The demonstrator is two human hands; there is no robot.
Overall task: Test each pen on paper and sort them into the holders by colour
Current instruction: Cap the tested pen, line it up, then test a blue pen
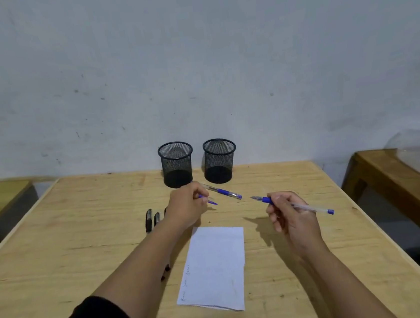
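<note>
Two hands, each holding blue pen parts over the table (54,228)

Black pens (149,219) lie left, partly behind the left hand (186,206), which pinches a blue cap (210,201); paper (216,265) lies near; a blue pen (221,191) lies before two mesh holders (176,162); right hand (291,217) grips an uncapped pen (311,208).

The right hand (293,218) grips an uncapped blue pen (294,204), tip toward the left hand (186,204), which pinches its cap (210,201); paper (215,268) lies below both.
</note>
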